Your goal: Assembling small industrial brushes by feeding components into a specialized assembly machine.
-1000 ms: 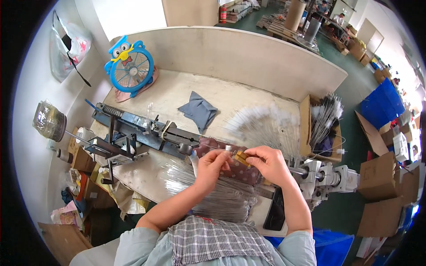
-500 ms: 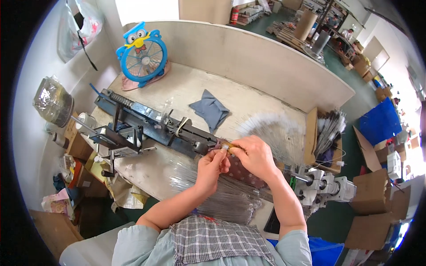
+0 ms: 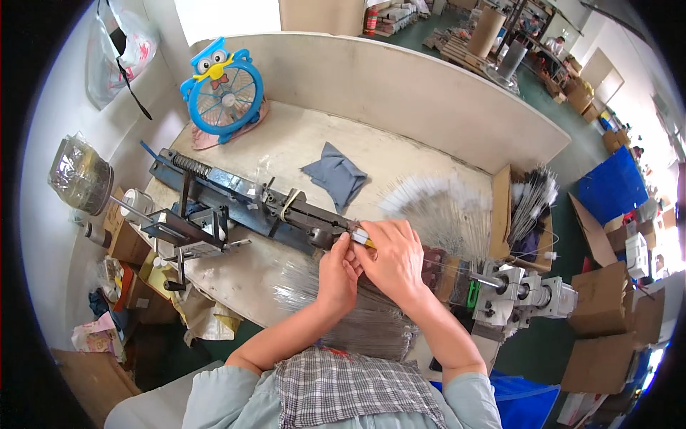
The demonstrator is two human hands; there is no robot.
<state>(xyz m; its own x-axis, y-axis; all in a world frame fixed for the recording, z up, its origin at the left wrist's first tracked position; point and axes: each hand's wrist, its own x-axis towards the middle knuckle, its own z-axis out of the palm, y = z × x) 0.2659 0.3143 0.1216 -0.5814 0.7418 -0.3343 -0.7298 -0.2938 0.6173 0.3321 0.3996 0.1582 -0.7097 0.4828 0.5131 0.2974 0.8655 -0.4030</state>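
My left hand (image 3: 337, 277) is closed in a pinch at the near end of a long dark metal bench jig (image 3: 268, 204), beside its round knob (image 3: 321, 237). Whatever its fingertips hold is hidden. Just to the right, my right hand (image 3: 397, 257) closes its thumb and fingers round a small yellow-and-white piece (image 3: 363, 237) at the jig's end. A thin wire (image 3: 450, 267) runs from near the right hand towards a metal shaft unit (image 3: 525, 293). Under my forearms lies a bundle of thin grey wires (image 3: 364, 325).
A blue cartoon-shaped fan (image 3: 227, 100) stands at the back left. A grey cloth (image 3: 335, 176) lies mid-table, with white-tipped wires (image 3: 436, 207) to its right. A cardboard box (image 3: 502, 214) holds more wires. A crank-handled metal fixture (image 3: 187, 230) stands left, and a partition (image 3: 400, 79) borders the back.
My right hand has moved slightly left and down, its fingers now lying further over the yellow-and-white piece. My left hand stays at the jig's end. The thin wire shows more plainly.
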